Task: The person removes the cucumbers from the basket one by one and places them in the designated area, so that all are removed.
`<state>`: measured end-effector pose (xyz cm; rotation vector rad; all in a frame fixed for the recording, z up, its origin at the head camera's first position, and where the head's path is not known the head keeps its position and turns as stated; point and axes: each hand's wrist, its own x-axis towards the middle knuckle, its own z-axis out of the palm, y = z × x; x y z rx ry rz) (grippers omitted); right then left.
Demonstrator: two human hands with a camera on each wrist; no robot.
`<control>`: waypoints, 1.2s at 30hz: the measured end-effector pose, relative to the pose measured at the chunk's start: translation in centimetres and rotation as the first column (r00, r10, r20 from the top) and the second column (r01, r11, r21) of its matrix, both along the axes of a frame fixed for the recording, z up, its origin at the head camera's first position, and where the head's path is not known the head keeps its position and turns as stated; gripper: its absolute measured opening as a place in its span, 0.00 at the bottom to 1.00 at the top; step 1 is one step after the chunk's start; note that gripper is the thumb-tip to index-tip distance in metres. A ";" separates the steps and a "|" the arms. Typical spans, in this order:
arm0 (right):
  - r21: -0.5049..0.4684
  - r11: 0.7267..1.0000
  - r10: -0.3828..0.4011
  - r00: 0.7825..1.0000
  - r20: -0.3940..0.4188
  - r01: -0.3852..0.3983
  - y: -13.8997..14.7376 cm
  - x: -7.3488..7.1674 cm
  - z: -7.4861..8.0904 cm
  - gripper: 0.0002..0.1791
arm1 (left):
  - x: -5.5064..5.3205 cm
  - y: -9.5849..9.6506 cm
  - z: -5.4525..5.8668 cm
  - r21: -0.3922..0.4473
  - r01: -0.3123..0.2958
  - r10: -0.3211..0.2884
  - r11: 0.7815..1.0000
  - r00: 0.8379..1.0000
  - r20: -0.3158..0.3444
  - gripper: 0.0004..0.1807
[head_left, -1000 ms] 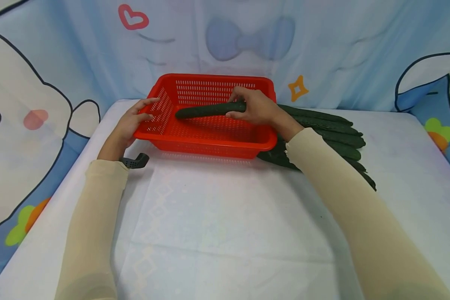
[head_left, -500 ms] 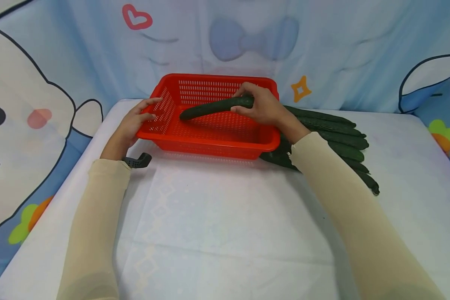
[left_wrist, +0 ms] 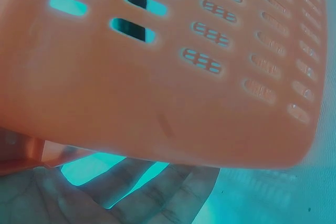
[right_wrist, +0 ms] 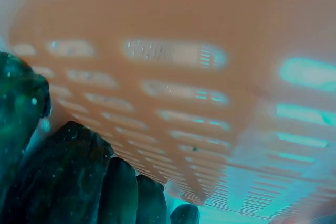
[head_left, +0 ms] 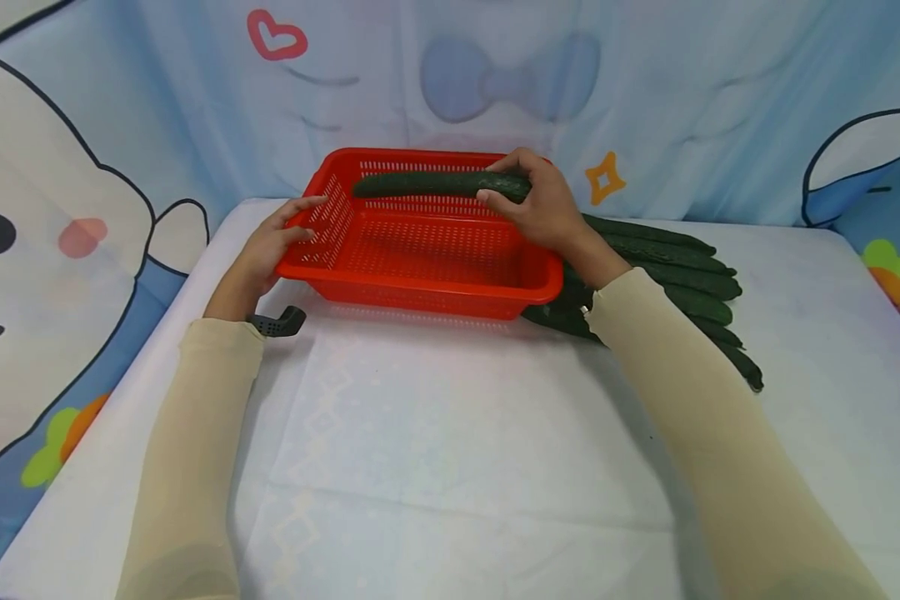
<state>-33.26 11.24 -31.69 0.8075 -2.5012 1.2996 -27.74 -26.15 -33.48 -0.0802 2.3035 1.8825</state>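
My right hand (head_left: 542,200) grips a dark green cucumber (head_left: 420,183) by its right end, fingers on the far side and thumb on the near side. The cucumber lies nearly level along the inner back wall of a red slotted plastic basket (head_left: 420,293). At the basket's left end my left hand (head_left: 270,244) holds the rim, fingers reaching over it. The left wrist view shows the basket's outer wall (left_wrist: 131,108) close up, with fingers (left_wrist: 173,192) at the rim. Seen from the right wrist, the basket's slotted side (right_wrist: 157,14) fills most of the picture, and the held cucumber is hidden.
Several cucumbers (head_left: 696,282) lie side by side on the white tablecloth (head_left: 450,433), right of the basket and partly under my right forearm. Their ends (right_wrist: 68,177) come close to the basket's side. A blue printed curtain (head_left: 375,92) hangs behind the table.
My right hand has moved up and to the right with the cucumber, whose left end has swung toward the basket's back wall. The left hand stays on the rim.
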 end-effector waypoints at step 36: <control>-0.062 0.993 -0.112 0.983 -0.149 0.103 9.5 11.9 -1.1 0.20 | -0.7 -0.2 -0.4 -0.024 -0.001 0.001 1.000 1.000 -0.002 0.27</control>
